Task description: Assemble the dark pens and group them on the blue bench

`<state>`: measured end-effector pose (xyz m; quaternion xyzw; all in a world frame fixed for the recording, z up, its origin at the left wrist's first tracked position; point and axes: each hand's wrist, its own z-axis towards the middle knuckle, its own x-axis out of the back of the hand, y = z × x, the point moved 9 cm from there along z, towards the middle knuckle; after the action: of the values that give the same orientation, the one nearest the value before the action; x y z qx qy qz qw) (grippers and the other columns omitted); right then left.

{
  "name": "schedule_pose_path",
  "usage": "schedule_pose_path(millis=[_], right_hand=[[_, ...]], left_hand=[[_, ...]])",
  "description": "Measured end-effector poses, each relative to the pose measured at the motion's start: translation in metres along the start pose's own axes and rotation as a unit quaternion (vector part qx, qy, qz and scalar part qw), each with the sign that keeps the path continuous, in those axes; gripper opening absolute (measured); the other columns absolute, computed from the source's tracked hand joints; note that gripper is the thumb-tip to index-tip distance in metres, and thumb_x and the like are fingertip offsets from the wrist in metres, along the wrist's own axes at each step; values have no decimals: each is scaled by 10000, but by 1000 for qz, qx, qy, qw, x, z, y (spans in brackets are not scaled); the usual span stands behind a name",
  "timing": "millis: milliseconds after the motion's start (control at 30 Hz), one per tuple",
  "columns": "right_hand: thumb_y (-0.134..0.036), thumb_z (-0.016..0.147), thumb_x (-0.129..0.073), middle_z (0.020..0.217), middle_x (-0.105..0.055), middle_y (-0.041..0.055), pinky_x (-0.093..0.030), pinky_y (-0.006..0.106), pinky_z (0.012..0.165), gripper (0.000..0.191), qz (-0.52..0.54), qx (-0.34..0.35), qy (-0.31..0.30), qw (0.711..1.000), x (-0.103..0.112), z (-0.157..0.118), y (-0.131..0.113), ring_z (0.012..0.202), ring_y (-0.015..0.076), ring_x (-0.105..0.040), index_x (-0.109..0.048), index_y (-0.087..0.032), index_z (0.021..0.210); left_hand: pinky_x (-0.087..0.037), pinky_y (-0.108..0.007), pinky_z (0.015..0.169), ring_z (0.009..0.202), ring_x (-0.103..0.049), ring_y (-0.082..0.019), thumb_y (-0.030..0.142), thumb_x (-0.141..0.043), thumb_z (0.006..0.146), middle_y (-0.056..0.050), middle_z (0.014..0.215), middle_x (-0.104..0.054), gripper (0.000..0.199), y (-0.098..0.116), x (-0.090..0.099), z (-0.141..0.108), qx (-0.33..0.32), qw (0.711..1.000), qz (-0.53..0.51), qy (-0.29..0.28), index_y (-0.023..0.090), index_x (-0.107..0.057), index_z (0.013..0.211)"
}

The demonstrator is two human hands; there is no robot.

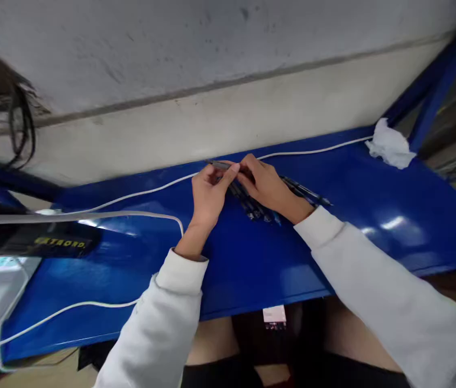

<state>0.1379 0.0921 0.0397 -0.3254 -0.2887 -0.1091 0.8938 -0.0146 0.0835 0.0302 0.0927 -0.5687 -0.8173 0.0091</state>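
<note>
Over the blue tabletop, my left hand (208,195) pinches a slim dark grey pen (220,165) between thumb and fingers, its pointed end toward the left. At the pen's other end my right hand (265,183) is closed, fingertips meeting those of the left; that end is covered by the fingers. Below both hands lies a bunch of dark pens (248,203), partly hidden by the right hand. More pens (306,191) stick out to the right, past the right wrist.
A white cable (317,151) runs along the back of the blue table (248,275). Crumpled white tissue (391,144) lies at the far right. At left are a black box (66,241) with yellow lettering and a white power strip (5,285). A lit phone (274,317) shows below the front edge.
</note>
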Motion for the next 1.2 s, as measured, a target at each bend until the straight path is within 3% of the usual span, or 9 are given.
schedule_pose_path(millis=[133, 333, 533, 667, 800, 900, 1000, 1200], right_hand=[[-315, 1168, -603, 1101, -737, 81, -560, 399, 842, 139, 11, -5, 16, 1000, -2, 0, 2, 914, 258, -714, -468, -280, 1160], [-291, 1196, -563, 1068, -715, 64, -545, 392, 816, 131, -4, 5, 11, 1000, 2, 0, -4, 898, 249, -684, -476, -288, 1099], [-341, 1234, -505, 1151, -733, 92, -570, 422, 892, 103, -8, 18, 7, 1000, 1, 1, -7, 1007, 270, -710, -544, -274, 1167], [-360, 1195, -593, 1094, -723, 78, -569, 406, 830, 116, 1, 0, 26, 1000, 2, 0, -1, 933, 261, -705, -522, -269, 1178], [-348, 1225, -511, 1098, -713, 80, -575, 422, 859, 122, -9, 11, 18, 1000, 2, 0, -5, 943, 266, -693, -528, -280, 1125], [-371, 1243, -456, 1171, -731, 106, -590, 446, 921, 149, -6, 16, 6, 1000, 0, 1, -7, 1037, 289, -718, -562, -278, 1195], [-420, 1220, -538, 1211, -752, 120, -608, 449, 930, 172, 13, 5, 15, 1000, 0, 1, -5, 1064, 298, -743, -561, -265, 1292], [-384, 1244, -471, 1168, -758, 106, -599, 446, 922, 165, -8, 20, 19, 1000, 0, 1, -6, 1029, 285, -738, -579, -273, 1189]], left_hand=[[-616, -320, 918, 925, -788, -188, 462, -995, 902, -40, 993, -870, 262, 0, 2, -1, -4, 1000, 0, 2, 238, -890, 990], [-614, -314, 900, 919, -787, -183, 448, -979, 931, -45, 991, -868, 236, 2, 1, -2, -11, 1000, 1, 1, 241, -892, 1005], [-626, -328, 890, 921, -786, -196, 487, -977, 925, -51, 987, -859, 281, 2, 4, -2, -10, 1000, 22, 18, 237, -892, 1019], [-633, -333, 886, 917, -790, -197, 492, -987, 914, -52, 976, -854, 292, 3, 6, -3, -15, 999, 20, 24, 234, -884, 1004], [-625, -319, 841, 922, -784, -197, 487, -981, 922, -54, 994, -855, 280, 4, 6, -3, -12, 999, 19, 27, 241, -885, 1013], [-602, -296, 790, 886, -762, -183, 476, -980, 925, -44, 964, -839, 269, 6, 6, -3, -10, 999, 13, 30, 240, -885, 1013], [-599, -294, 778, 877, -757, -183, 497, -975, 927, -43, 958, -833, 289, 6, 7, -3, -8, 999, 14, 35, 238, -878, 1010], [-592, -287, 751, 886, -760, -184, 515, -970, 931, -45, 979, -831, 305, 5, 9, -3, -10, 999, 11, 41, 240, -872, 1019]])
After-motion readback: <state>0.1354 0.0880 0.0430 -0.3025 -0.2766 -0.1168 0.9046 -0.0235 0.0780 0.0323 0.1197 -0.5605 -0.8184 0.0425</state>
